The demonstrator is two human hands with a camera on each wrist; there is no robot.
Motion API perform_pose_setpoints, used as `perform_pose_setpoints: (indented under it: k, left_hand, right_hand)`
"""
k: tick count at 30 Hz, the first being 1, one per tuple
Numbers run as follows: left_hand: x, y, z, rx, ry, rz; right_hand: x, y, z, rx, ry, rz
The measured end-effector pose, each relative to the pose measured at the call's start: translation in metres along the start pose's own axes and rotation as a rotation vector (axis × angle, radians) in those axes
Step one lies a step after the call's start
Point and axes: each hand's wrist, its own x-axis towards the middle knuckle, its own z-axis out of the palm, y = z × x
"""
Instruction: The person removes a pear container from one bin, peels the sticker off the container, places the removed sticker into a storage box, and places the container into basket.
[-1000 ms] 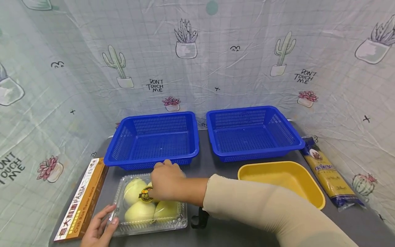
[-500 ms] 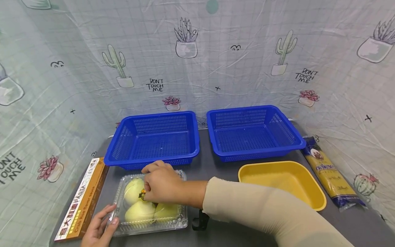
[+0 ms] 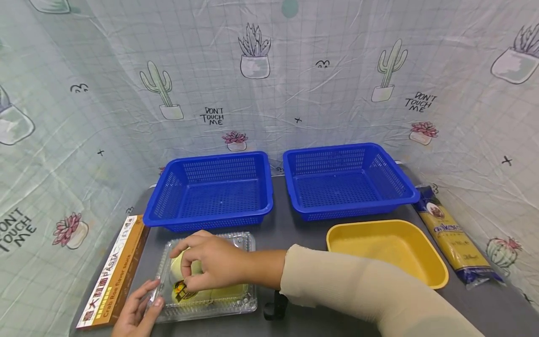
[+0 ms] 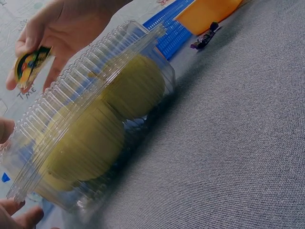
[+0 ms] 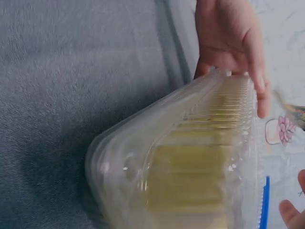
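A clear plastic clamshell box holding several pale yellow-green fruits lies on the grey table. My left hand grips its left edge, thumb near the front corner. Over the lid, my right hand pinches a black, yellow and red sticker by its edge. The left wrist view has this sticker raised off the lid between thumb and finger. In the right wrist view only fingertips of the right hand show, with the left hand at the box's end.
Two blue baskets stand along the back. A yellow tray sits at the right, beside a pasta packet. A crab roe pasta box lies left of the clamshell. A black strap-like item shows below the right wrist.
My right hand has moved left and toward the front, pulling the sticker away from its place on the lid. The left hand keeps its grip on the box.
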Motion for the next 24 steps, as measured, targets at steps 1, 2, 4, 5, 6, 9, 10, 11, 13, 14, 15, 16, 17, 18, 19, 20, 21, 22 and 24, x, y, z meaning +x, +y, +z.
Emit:
perform_pose_setpoints:
  k: [1,2,4,5,6,9,10,11,13,14,15,16,17,18,19,20,21,22,24]
  left_hand:
    - [0.000,0.000,0.000,0.000,0.004,0.008]
    - [0.000,0.000,0.000,-0.001,0.008,0.016]
    - [-0.001,0.001,0.001,-0.007,0.014,0.022]
    - [-0.001,0.001,0.000,-0.012,0.017,0.022]
    - [-0.001,0.001,0.000,-0.013,0.017,0.018]
    - [0.000,0.001,0.001,-0.026,0.012,-0.005]
    - [0.000,0.000,0.001,-0.028,0.009,-0.012]
    - [0.000,0.000,0.000,-0.031,0.009,-0.018]
    - [0.000,0.000,0.000,-0.035,0.010,-0.024]
    - [0.000,0.000,0.000,-0.037,0.010,-0.025]
    - [0.000,0.000,0.000,-0.039,0.010,-0.027]
    - [-0.001,0.000,0.000,-0.040,0.011,-0.027]
    - [-0.001,0.000,0.000,-0.044,0.012,-0.027]
    - [-0.001,0.000,0.000,-0.044,0.010,-0.026]
    - [0.000,0.001,0.000,-0.044,0.010,-0.026]
    - [0.000,0.001,0.000,-0.047,0.011,-0.028]
    - [0.000,0.001,0.000,-0.047,0.010,-0.030]
    - [0.000,0.001,0.000,-0.048,0.009,-0.029]
    - [0.000,0.001,0.000,-0.053,0.010,-0.032]
  right_hand:
    - [-0.002,-0.001,-0.002,0.033,-0.007,0.016]
    - [-0.004,-0.001,-0.004,0.063,-0.015,0.037]
    - [-0.009,0.000,-0.008,0.138,-0.015,0.081]
    - [-0.012,0.002,-0.010,0.177,-0.013,0.104]
    - [-0.015,0.004,-0.012,0.212,-0.006,0.124]
    - [-0.025,0.010,-0.020,0.288,0.017,0.153]
    - [-0.028,0.011,-0.023,0.303,0.018,0.158]
    - [-0.031,0.013,-0.027,0.316,0.016,0.159]
    - [-0.037,0.016,-0.034,0.340,0.008,0.154]
    - [-0.040,0.018,-0.039,0.353,0.004,0.151]
    - [-0.043,0.019,-0.043,0.362,0.000,0.148]
    - [-0.046,0.020,-0.047,0.375,-0.004,0.149]
    - [-0.049,0.022,-0.051,0.387,-0.007,0.149]
    - [-0.052,0.023,-0.055,0.403,-0.010,0.152]
    - [-0.055,0.024,-0.059,0.421,-0.013,0.156]
    - [-0.059,0.025,-0.063,0.441,-0.015,0.159]
    - [-0.062,0.026,-0.067,0.462,-0.018,0.163]
    - [-0.066,0.027,-0.071,0.488,-0.022,0.168]
    - [-0.074,0.030,-0.077,0.535,-0.029,0.180]
